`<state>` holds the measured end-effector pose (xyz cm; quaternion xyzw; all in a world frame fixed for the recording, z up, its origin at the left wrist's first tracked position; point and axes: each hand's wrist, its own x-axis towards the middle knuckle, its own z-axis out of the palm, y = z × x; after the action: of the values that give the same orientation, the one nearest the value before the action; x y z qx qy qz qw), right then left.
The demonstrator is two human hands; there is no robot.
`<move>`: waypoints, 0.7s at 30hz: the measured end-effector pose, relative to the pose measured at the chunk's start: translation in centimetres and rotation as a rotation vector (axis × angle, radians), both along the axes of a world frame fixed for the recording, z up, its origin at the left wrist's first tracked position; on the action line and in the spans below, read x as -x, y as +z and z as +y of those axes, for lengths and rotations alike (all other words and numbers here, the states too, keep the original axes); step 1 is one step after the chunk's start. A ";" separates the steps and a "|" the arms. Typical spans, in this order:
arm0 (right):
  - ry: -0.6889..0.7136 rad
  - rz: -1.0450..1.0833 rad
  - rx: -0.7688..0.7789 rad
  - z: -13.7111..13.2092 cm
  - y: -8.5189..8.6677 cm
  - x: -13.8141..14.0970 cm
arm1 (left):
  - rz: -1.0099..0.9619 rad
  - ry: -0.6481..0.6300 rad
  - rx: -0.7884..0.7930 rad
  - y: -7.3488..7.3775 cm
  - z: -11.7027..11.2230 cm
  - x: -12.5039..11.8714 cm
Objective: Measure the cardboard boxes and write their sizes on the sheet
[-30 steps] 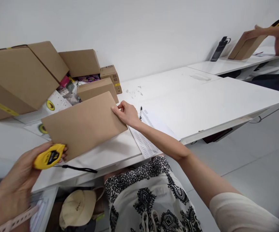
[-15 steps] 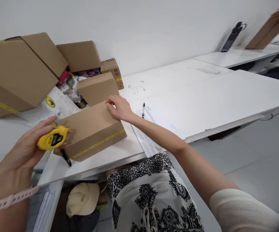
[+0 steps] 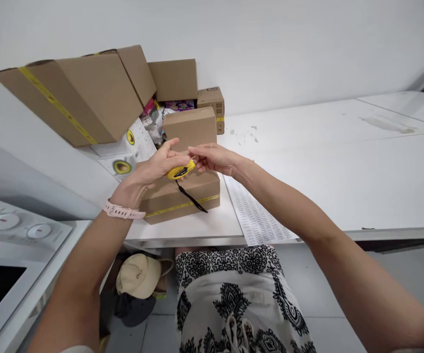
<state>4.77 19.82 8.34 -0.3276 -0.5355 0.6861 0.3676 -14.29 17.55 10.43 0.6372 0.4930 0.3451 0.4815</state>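
My left hand [image 3: 156,164] is closed around a yellow tape measure [image 3: 181,170], with a black wrist strap [image 3: 191,197] dangling from it. Right beside it, my right hand [image 3: 213,158] pinches at the front of the tape measure, where the blade's end seems to be; the fingers partly hide that spot. Both hands are above a closed cardboard box [image 3: 182,196] sealed with yellow tape, lying near the table's front edge. Behind the hands stands another cardboard box [image 3: 191,126].
A large cardboard box [image 3: 94,93] leans at the left above white cartons [image 3: 123,159] with avocado pictures. A printed sheet [image 3: 250,211] lies on the white table [image 3: 325,171]. A microwave [image 3: 16,235] is at lower left; caps [image 3: 140,277] lie below.
My hands have come together over the box; before, they were at its opposite ends. The tape measure has moved up and right toward my right hand. The view has turned left.
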 end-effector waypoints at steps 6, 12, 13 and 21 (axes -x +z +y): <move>-0.170 0.212 0.013 2.6 0.0 -3.6 | 0.134 0.093 -0.029 1.4 -1.4 4.4; -0.372 0.173 0.175 4.9 -4.6 -6.6 | 0.350 0.254 0.059 1.3 -2.7 15.6; -0.372 0.162 0.184 5.0 -5.4 -6.3 | 0.374 0.270 0.078 1.1 -2.8 17.1; -0.362 0.060 0.109 4.4 -7.2 -2.2 | 0.429 0.274 0.145 -0.2 -2.7 20.7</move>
<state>6.93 24.25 1.14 -0.4175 -0.4185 0.6462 0.4826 -34.99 14.81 10.21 0.5871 0.6887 0.2281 0.3591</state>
